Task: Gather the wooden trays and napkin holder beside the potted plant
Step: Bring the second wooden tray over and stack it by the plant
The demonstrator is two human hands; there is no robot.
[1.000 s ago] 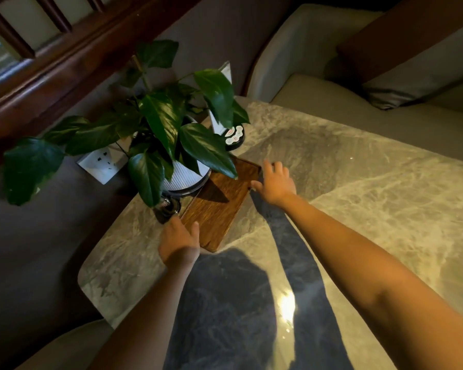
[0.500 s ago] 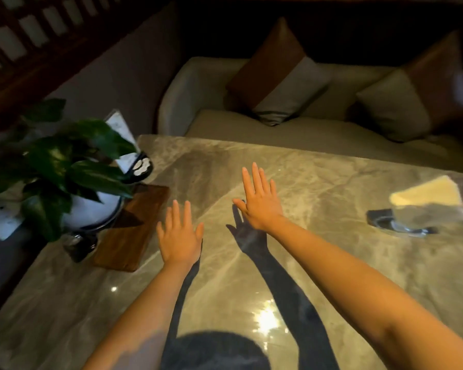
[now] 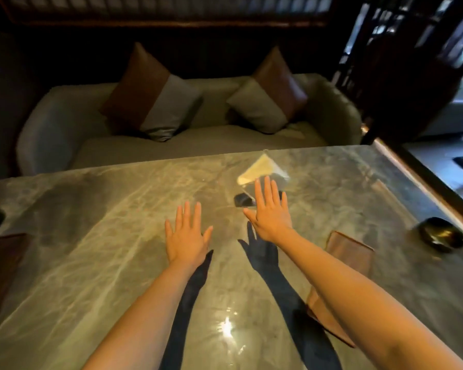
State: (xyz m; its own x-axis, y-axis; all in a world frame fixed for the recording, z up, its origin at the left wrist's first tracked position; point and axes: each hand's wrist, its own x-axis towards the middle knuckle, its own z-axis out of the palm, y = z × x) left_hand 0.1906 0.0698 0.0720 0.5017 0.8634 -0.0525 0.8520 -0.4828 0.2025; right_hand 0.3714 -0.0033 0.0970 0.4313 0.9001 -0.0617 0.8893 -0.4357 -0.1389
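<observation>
My left hand (image 3: 186, 237) and right hand (image 3: 271, 214) flat over the marble tabletop (image 3: 91, 249), fingers spread wide and empty, napkin holder (image 3: 262, 180) just beyond my right fingertips, one wooden tray (image 3: 350, 256) under my right forearm, another tray (image 3: 0, 263) at the left edge

Table (image 3: 91, 236) — napkin holder (image 3: 262, 173) lay at one o'clock beyond the right hand (image 3: 271, 217); one wooden tray (image 3: 350, 252) at three, another (image 3: 3, 257) at nine; bowl (image 3: 441, 235) farther right — sofa (image 3: 198, 142) behind at twelve.

Readable text: none anywhere in view.
Labels, brands: none legible on any object.
Numbers, signs: none to be made out.
</observation>
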